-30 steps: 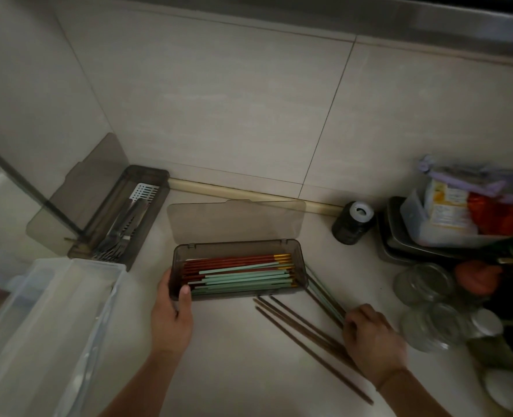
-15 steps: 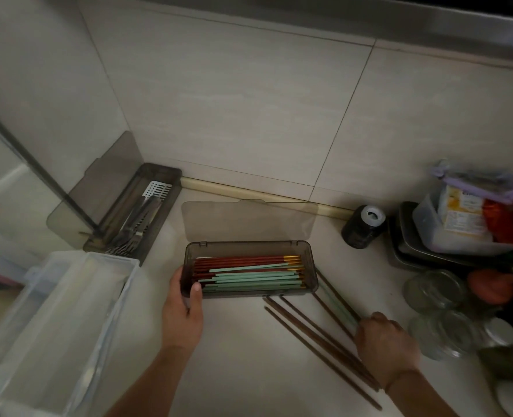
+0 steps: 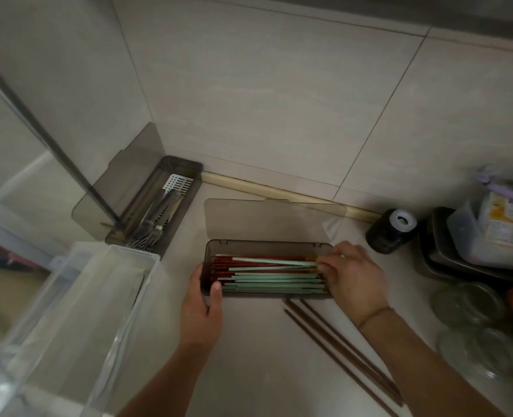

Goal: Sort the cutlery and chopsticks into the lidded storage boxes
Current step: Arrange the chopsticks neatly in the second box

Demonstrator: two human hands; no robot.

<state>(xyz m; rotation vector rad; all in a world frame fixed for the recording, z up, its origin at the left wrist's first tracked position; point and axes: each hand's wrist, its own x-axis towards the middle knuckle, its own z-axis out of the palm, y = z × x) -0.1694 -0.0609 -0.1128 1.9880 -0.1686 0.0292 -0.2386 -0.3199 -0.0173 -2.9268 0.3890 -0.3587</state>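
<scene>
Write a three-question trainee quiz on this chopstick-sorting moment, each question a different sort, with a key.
1. True or false: the lid of the chopstick box is open.
2. Which colour are the chopsticks lying loose on the counter? A. green B. dark brown C. red
3. Fill in: the left hand holds the box's ____ end.

Key
1. True; the lid lies folded back toward the wall.
2. B; the brown chopsticks lie outside the box, below the right hand, whose fingers are at the green chopsticks inside.
3. Left.
</scene>
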